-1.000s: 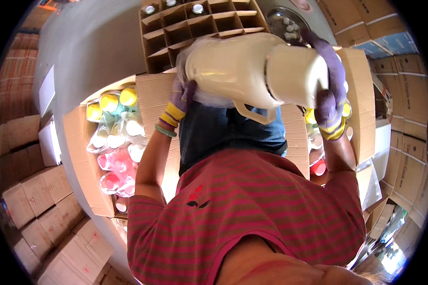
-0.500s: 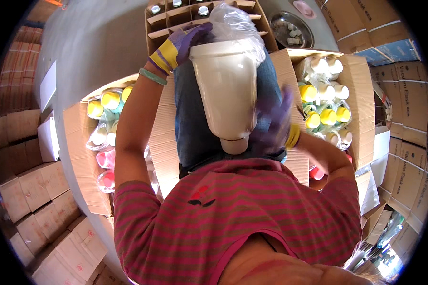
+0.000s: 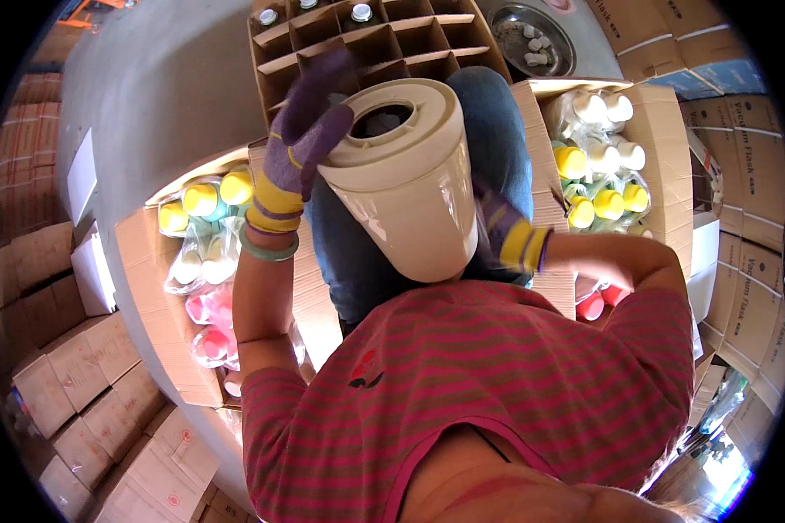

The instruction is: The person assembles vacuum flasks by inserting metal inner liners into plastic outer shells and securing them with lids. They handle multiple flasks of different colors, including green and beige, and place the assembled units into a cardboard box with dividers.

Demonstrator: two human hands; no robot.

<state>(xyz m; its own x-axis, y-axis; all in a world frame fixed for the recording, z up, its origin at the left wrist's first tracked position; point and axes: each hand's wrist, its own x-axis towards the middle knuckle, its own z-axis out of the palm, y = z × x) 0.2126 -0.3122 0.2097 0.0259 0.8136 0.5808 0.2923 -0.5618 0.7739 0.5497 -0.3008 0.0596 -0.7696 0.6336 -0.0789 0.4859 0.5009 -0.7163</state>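
A glossy cream vacuum flask casing (image 3: 406,205) rests tilted between my thighs, its wide ringed end facing up with a dark round hole in it. My left hand (image 3: 303,144), in a purple and yellow glove, is at the left of that rim. Its thumb side touches the edge while the blurred fingers are spread apart. Low on the casing's right side is my right hand (image 3: 504,228), gloved alike, its fingers smeared and partly hidden. A thin strip of clear plastic seems to show beside it.
A divided carton (image 3: 392,48) with several silver-capped items stands ahead. Open cartons of plastic-wrapped, coloured-capped flasks flank me, left (image 3: 170,322) and right (image 3: 667,166). A metal basin (image 3: 560,26) with pale lumps lies far right. Stacked boxes (image 3: 87,375) line both sides.
The clear plastic bag has come off the casing's wide end. The casing has tipped so its holed end now faces up toward me. My left hand has lowered slightly, its fingers spread.
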